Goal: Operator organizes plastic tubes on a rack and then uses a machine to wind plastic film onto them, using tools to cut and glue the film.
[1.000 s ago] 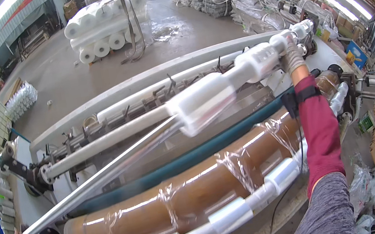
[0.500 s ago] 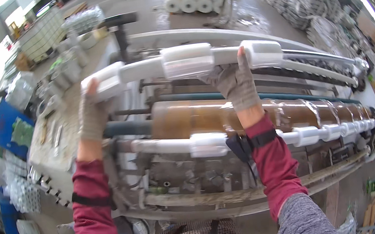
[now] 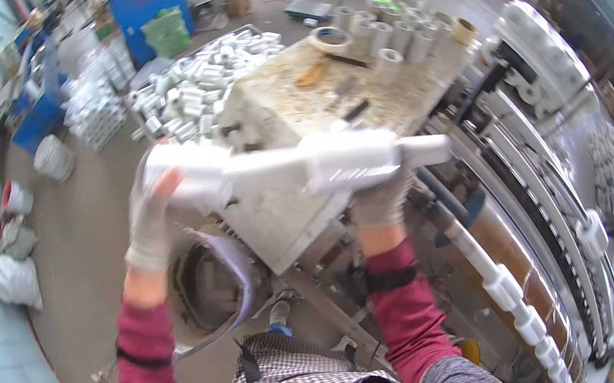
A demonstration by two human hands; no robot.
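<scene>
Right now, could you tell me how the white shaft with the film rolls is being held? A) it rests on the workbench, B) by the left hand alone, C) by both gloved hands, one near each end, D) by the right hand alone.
C: the left hand grips one end of the white shaft and the right hand supports it under the large roll, above the workbench.

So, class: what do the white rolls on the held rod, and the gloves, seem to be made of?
White rolls: probably wound plastic film, glossy with streaky highlights, though motion blur leaves it open. Gloves, left hand and right hand: knitted fabric, matte, greyish and soiled.
</scene>
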